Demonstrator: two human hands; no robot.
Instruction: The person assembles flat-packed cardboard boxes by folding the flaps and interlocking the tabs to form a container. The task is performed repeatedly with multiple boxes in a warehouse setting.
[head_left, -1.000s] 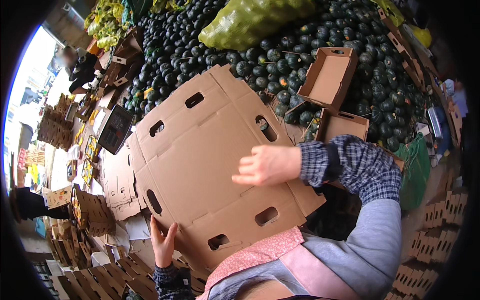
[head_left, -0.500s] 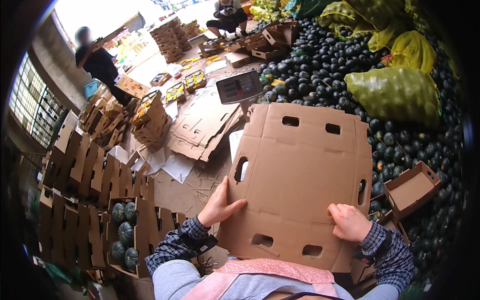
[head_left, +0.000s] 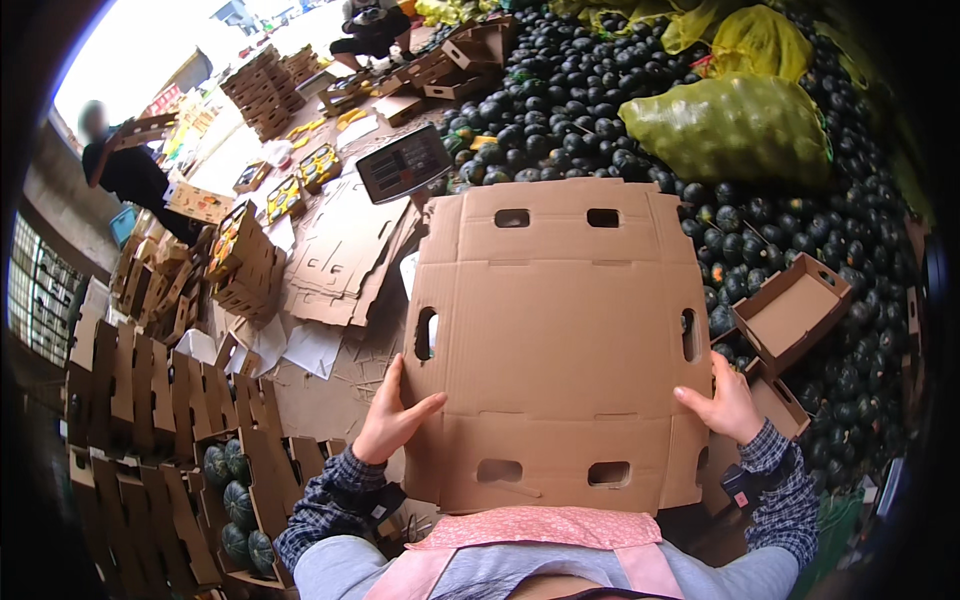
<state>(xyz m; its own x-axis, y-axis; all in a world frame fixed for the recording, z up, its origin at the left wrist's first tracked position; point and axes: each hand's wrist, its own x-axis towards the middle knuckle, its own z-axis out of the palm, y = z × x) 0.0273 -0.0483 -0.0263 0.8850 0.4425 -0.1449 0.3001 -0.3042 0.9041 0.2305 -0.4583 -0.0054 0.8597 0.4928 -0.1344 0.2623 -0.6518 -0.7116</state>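
Note:
Before my chest I hold up a flat, unfolded cardboard box blank (head_left: 560,330), brown, creased along fold lines, with oval hand holes cut near its edges. My left hand (head_left: 393,415) grips its left edge, thumb on the face and fingers behind. At the opposite edge, my right hand (head_left: 728,400) holds it the same way, the thumb lying on the front. Both hands' fingers are partly hidden by the sheet. Its lower edge lies close against my pink apron (head_left: 540,525).
Dark green squashes (head_left: 590,120) are heaped behind and right, with a filled yellow-green net sack (head_left: 728,130) on top. An open carton (head_left: 793,312) lies there. Stacked cartons (head_left: 150,390) stand left. Beyond the sheet are a scale display (head_left: 405,163) and flat blanks (head_left: 345,245). A person (head_left: 135,170) carries cardboard.
The cardboard blank has turned slightly and now stands straighter before me. My right hand has gone from a closed hold on its face to gripping the right edge. The view has shifted rightward.

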